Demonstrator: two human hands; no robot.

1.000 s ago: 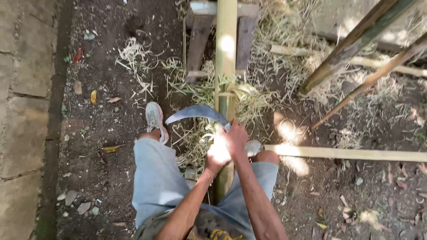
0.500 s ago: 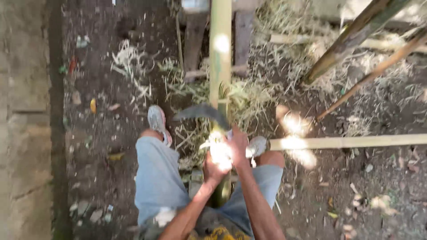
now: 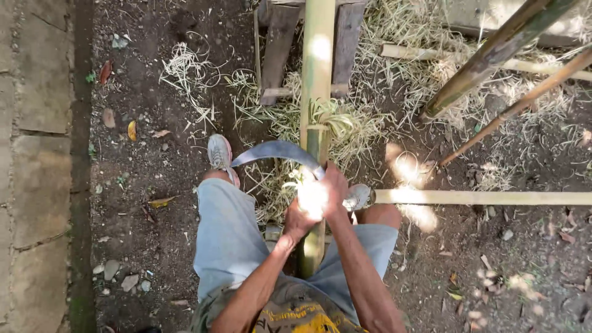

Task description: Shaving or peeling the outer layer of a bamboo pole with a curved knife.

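Note:
A long yellow-green bamboo pole (image 3: 317, 74) runs from between my knees up onto a wooden stand (image 3: 280, 43). A curved sickle blade (image 3: 274, 151) lies across the pole, its tip pointing left toward my shoe. Both hands are clasped together at the blade's handle, over the pole: my left hand (image 3: 301, 213) and my right hand (image 3: 336, 188), partly washed out by a sun patch. Curled green shavings (image 3: 336, 120) hang off the pole just above the blade. The handle itself is hidden inside my fists.
Pale bamboo shavings litter the dirt around the stand. A second pole (image 3: 481, 197) lies on the ground to the right, and two slanted poles (image 3: 499, 55) lean at upper right. A stone paving strip (image 3: 37, 166) borders the left. My feet (image 3: 219, 151) flank the pole.
The blade and my clasped hands have stayed at about the same spot on the pole; the view shifted slightly and the shavings above the blade look more curled.

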